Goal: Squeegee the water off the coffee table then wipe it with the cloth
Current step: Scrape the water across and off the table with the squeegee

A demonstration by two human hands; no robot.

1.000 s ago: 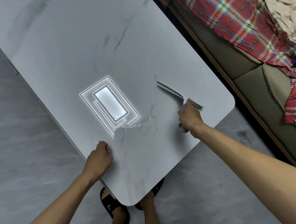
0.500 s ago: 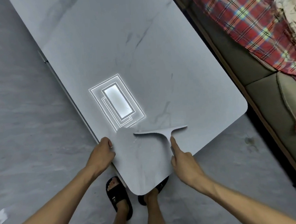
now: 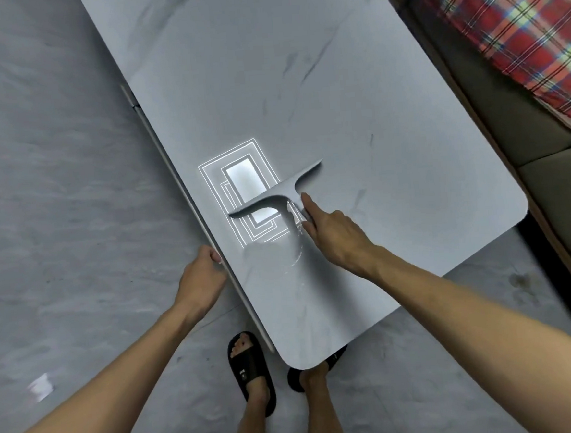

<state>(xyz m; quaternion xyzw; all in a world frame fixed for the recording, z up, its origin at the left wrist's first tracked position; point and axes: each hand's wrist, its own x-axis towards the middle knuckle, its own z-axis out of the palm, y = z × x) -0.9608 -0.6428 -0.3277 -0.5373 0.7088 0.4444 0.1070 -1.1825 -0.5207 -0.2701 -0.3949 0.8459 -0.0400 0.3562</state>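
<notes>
Your right arm reaches in from the near right, forearm stretched diagonally over the near end of the coffee table [image 3: 352, 86], and your right hand [image 3: 334, 238] lies low over the top, knuckles up. Its forefinger is laid out straight, pointing away from you along the handle, while the thumb and the other fingers close round the handle from either side, so this hand holds the squeegee [image 3: 277, 196]. Your left arm comes in from the near left, and your left hand [image 3: 200, 276] grips the table's left edge, fingers curled over the rim and the thumb tip showing on top. The squeegee is pale grey and T-shaped, nearly the same tone as the grey marbled tabletop. Its long thin blade runs aslant from near left to far right, and its short handle comes back toward you from the middle of the blade. It sits on the near half of the table, toward the left edge, with the blade lying across the bright reflection [image 3: 241, 180] of a rectangular ceiling light. The blade is beyond your fingertips; the forefinger's tip stops just short of where handle meets blade, and the handle's near end is hidden under your palm. A thin glistening line of water [image 3: 295, 258] curves over the tabletop just left of your right wrist, between your two hands.
</notes>
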